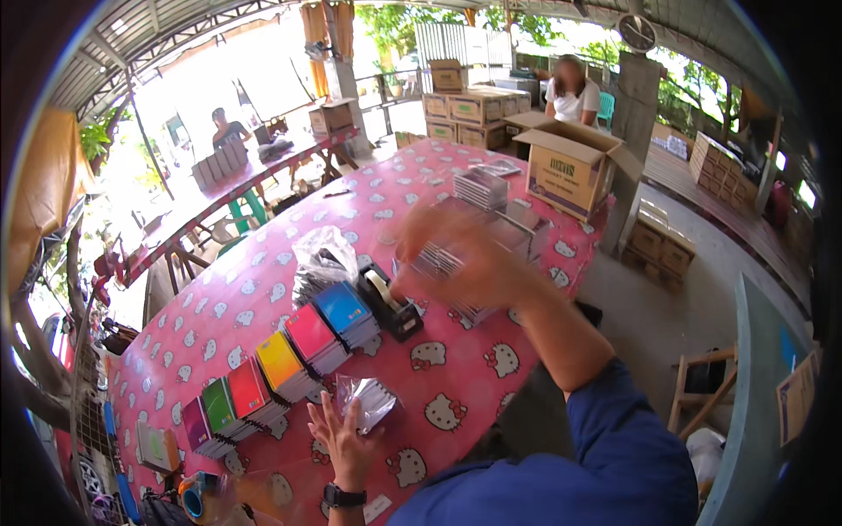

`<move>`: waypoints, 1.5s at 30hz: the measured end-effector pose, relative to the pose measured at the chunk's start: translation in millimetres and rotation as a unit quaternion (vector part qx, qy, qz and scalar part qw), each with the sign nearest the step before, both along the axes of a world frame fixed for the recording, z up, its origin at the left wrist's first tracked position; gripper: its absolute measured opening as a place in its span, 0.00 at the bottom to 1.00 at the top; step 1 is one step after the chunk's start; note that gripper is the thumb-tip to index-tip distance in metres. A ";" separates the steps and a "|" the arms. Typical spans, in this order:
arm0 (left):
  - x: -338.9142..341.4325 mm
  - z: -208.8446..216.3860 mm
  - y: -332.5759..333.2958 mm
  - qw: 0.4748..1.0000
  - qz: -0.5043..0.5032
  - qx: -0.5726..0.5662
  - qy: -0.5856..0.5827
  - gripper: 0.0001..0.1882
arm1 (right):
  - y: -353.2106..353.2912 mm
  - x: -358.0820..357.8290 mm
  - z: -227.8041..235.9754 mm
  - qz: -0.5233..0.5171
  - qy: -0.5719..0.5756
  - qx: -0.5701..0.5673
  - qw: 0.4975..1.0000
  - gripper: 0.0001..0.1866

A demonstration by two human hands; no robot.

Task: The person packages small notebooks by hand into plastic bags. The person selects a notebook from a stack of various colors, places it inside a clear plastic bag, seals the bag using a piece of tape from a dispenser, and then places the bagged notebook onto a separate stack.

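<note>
My left hand (pixel 340 443), a dark watch on its wrist, lies with fingers spread at the near edge of a small pack in clear plastic (pixel 368 403). Its fingertips touch or almost touch the wrap. Smeared by motion, my right hand (pixel 460 254) hovers over wrapped packs to the right of the tape dispenser (pixel 390 302); whether it holds anything does not show. A row of small notebook stacks runs leftward from the dispenser: blue (pixel 344 309), pink (pixel 310 330), yellow (pixel 281 358), red (pixel 250 386), green (pixel 219 403) and purple (pixel 196 421).
A clear plastic bag (pixel 326 256) lies behind the blue stack. On the patterned pink tablecloth (pixel 197 307) stand an open carton (pixel 566 175) and wrapped stacks (pixel 480 187). Tape rolls (pixel 195 500) sit near left. A person (pixel 574 96) is behind the carton, another (pixel 230 131) at a farther table.
</note>
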State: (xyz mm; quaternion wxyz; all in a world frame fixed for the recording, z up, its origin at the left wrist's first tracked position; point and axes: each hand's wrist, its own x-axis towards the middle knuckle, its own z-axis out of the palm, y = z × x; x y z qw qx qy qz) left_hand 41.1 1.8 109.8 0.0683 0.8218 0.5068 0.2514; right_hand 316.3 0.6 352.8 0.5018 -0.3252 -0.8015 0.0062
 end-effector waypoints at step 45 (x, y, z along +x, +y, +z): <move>24.4 18.0 53.6 0.914 -0.062 -0.031 -0.401 0.07 | 67.3 -51.9 -241.4 0.165 0.130 -0.488 0.847 0.28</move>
